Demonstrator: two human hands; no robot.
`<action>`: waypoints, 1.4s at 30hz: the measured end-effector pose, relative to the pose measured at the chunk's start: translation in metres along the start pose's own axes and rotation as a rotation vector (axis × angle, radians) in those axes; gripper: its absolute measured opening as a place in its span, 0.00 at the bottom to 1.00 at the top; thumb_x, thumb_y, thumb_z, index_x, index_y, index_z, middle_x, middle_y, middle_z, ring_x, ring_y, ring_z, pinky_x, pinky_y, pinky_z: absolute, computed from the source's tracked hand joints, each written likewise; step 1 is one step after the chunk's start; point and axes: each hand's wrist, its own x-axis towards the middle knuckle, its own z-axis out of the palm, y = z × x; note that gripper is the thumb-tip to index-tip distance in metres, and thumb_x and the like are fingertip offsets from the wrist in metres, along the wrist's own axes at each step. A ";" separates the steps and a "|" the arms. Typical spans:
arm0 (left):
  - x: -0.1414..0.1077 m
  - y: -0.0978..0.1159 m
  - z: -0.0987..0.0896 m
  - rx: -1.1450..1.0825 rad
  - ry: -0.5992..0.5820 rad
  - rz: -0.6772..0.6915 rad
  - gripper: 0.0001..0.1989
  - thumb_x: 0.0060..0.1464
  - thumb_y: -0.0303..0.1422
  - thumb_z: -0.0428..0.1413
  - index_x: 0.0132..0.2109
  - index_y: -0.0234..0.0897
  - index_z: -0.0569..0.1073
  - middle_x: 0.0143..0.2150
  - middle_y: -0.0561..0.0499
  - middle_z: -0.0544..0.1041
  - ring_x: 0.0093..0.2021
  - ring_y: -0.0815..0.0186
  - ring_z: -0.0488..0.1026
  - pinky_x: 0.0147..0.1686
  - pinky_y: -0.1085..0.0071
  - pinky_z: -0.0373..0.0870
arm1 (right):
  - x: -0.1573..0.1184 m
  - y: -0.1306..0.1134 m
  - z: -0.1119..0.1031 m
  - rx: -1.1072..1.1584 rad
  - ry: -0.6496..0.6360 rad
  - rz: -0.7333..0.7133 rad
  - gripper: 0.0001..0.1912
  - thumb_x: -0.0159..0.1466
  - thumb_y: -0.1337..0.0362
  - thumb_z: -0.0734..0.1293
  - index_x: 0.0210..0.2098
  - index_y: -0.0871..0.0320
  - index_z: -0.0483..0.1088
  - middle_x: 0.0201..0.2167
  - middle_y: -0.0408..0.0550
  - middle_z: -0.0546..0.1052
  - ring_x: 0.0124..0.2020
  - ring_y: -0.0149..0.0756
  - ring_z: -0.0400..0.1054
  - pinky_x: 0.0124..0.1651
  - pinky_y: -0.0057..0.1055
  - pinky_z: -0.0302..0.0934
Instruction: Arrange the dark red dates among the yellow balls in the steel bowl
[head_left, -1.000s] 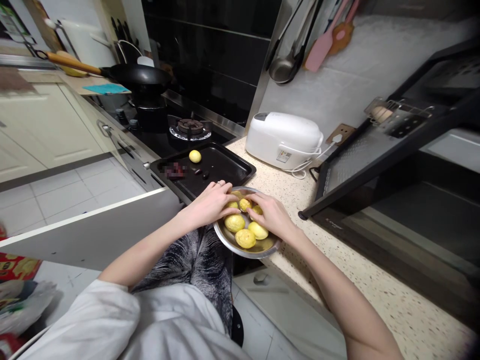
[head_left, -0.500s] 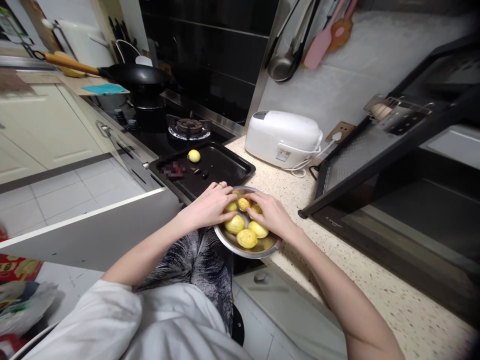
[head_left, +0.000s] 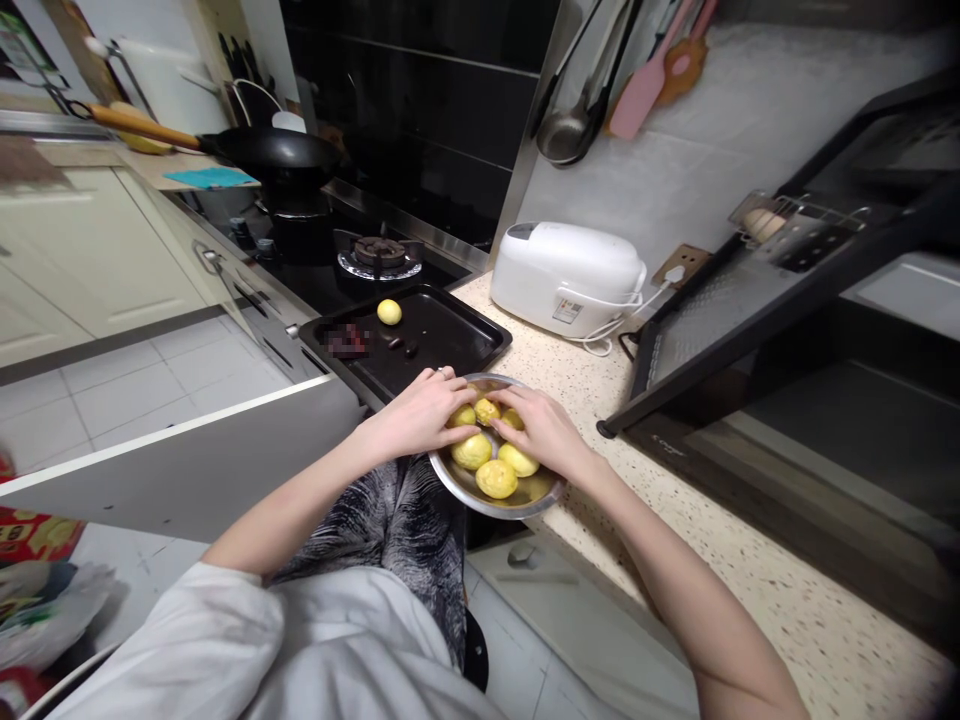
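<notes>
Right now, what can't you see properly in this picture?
All in the head view:
- Some yellow pieces in the bowl: partly hidden by the left fingers and right fingers.
- The reddish patch on the tray: blurred into squares.
- The label on the white appliance: too small to read.
- The plastic bag: cut off by the left edge.
</notes>
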 end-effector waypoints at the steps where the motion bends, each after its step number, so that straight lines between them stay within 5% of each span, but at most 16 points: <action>1: 0.000 -0.001 -0.001 -0.019 -0.016 0.021 0.13 0.66 0.41 0.55 0.48 0.37 0.76 0.49 0.42 0.78 0.50 0.52 0.69 0.51 0.58 0.65 | 0.000 0.000 0.000 -0.003 -0.001 0.000 0.14 0.71 0.62 0.67 0.54 0.55 0.74 0.52 0.53 0.80 0.52 0.46 0.75 0.57 0.45 0.67; 7: 0.001 -0.010 -0.007 -0.131 -0.144 0.137 0.19 0.52 0.31 0.61 0.52 0.43 0.78 0.55 0.47 0.77 0.55 0.50 0.69 0.59 0.55 0.63 | 0.000 -0.002 0.000 -0.002 -0.002 -0.007 0.13 0.70 0.62 0.68 0.53 0.56 0.74 0.52 0.54 0.80 0.52 0.47 0.74 0.58 0.46 0.66; 13: 0.008 -0.013 -0.010 -0.169 -0.243 0.135 0.19 0.49 0.29 0.59 0.50 0.42 0.77 0.47 0.48 0.79 0.53 0.50 0.71 0.59 0.53 0.63 | 0.000 -0.004 0.000 -0.004 -0.003 0.000 0.12 0.69 0.63 0.68 0.51 0.56 0.74 0.50 0.53 0.80 0.52 0.47 0.74 0.57 0.45 0.65; 18: 0.004 -0.016 -0.014 -0.291 -0.260 0.165 0.23 0.48 0.26 0.59 0.53 0.43 0.77 0.52 0.50 0.79 0.55 0.52 0.70 0.61 0.56 0.62 | 0.000 -0.006 0.001 0.005 0.024 0.030 0.09 0.70 0.62 0.67 0.48 0.56 0.74 0.48 0.53 0.81 0.48 0.46 0.75 0.55 0.43 0.66; 29: -0.015 0.005 -0.003 -0.090 -0.053 0.036 0.17 0.64 0.30 0.55 0.59 0.39 0.75 0.54 0.44 0.78 0.56 0.50 0.67 0.60 0.50 0.55 | 0.001 -0.002 0.002 -0.013 0.015 -0.010 0.11 0.69 0.61 0.69 0.50 0.56 0.74 0.49 0.52 0.81 0.50 0.47 0.75 0.55 0.44 0.66; 35: -0.021 0.001 0.000 -0.196 0.018 0.051 0.16 0.68 0.36 0.56 0.61 0.42 0.73 0.62 0.43 0.74 0.65 0.52 0.66 0.68 0.47 0.49 | 0.001 0.002 0.002 0.042 0.008 -0.087 0.14 0.70 0.62 0.67 0.55 0.54 0.74 0.54 0.52 0.80 0.54 0.47 0.74 0.59 0.47 0.66; 39: -0.014 -0.019 -0.002 -0.291 0.132 0.000 0.17 0.69 0.39 0.54 0.61 0.44 0.73 0.64 0.44 0.72 0.66 0.54 0.67 0.67 0.51 0.57 | 0.000 0.003 0.004 0.053 0.000 -0.091 0.16 0.71 0.62 0.66 0.57 0.54 0.73 0.56 0.54 0.79 0.56 0.48 0.74 0.60 0.50 0.66; 42: 0.002 -0.060 0.000 -0.212 0.314 -0.125 0.19 0.68 0.33 0.52 0.64 0.42 0.70 0.67 0.41 0.68 0.69 0.53 0.65 0.67 0.51 0.62 | 0.000 0.004 0.005 0.042 0.002 -0.080 0.16 0.71 0.62 0.66 0.57 0.55 0.74 0.56 0.54 0.79 0.56 0.49 0.74 0.61 0.51 0.66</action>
